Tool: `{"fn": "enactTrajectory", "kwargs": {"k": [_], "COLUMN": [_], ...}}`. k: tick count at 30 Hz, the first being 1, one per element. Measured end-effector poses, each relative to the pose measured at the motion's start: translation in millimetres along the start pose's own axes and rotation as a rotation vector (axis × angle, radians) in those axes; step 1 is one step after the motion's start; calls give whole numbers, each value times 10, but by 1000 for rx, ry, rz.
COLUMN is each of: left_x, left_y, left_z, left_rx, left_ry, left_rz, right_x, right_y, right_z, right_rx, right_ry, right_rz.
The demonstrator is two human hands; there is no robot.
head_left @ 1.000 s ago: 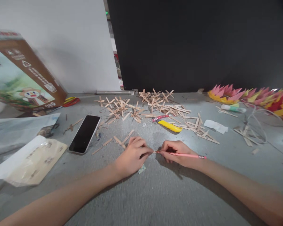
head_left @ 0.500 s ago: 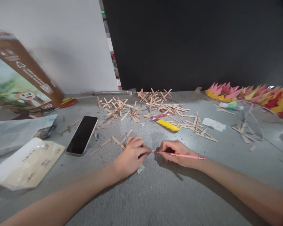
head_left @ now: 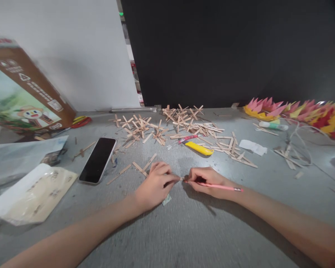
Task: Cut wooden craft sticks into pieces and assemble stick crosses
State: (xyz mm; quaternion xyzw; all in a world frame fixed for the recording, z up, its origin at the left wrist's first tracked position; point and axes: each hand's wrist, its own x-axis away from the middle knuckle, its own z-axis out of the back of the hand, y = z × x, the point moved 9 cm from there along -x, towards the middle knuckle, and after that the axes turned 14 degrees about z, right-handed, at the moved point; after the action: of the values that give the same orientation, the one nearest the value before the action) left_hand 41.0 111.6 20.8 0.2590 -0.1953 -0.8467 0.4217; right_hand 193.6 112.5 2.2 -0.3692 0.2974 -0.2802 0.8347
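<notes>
In the middle of the grey table, my left hand point(head_left: 158, 184) is closed, its fingertips pinching a short wooden stick point(head_left: 181, 179) whose end shows toward my right hand. My right hand point(head_left: 205, 180) grips a pink pencil point(head_left: 220, 186) with its eraser end pointing right; the tip meets the stick's end, though the fingers partly hide it. A small green-and-white packet point(head_left: 166, 200) lies under the edge of my left hand. Just beyond that hand, two crossed wooden sticks point(head_left: 141, 169) rest on the table.
Many wooden sticks point(head_left: 184, 121) are piled behind the hands, with a yellow utility knife point(head_left: 198, 148) before them. Left are a phone point(head_left: 97, 160), a plastic packet point(head_left: 39, 193), scissors point(head_left: 82, 122) and a box point(head_left: 44, 93). Right are a glue stick point(head_left: 273, 126), white paper point(head_left: 253, 147) and paper crowns point(head_left: 265, 109).
Almost nothing differs. Both hands stay in the same place, and the pencil has shifted only very slightly.
</notes>
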Motion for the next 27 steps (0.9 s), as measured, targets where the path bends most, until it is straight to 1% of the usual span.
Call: {"fn": "enactTrajectory", "kwargs": {"k": [5,10,13,19,21,25,27], "left_x": [-5,-9,-11,-8,-5,-4,-4], "left_y": [12,29,33,22,22,15,6], "left_z": [12,31,37,22,23,19,15], "left_rx": [-4,2,3,-5,-8,-10,-13], "left_ry": [-2,-1,2,2,4,-4,-4], "left_rz": [-10,-15,-12,-5,-9,-9,-6], "right_x": [38,-32,-31,42,23,-22,-2], "right_y": [85,17,-11,96,86,8,19], "right_z": [13,-13,-15,14,12,-5,-2], "right_rx": [7,14,11,-64,-63,-32,-77], "right_ry": [33,-3,-10,53,47,3,13], "right_rz": [-66,20,29,-97,-85,-7,-22]}}
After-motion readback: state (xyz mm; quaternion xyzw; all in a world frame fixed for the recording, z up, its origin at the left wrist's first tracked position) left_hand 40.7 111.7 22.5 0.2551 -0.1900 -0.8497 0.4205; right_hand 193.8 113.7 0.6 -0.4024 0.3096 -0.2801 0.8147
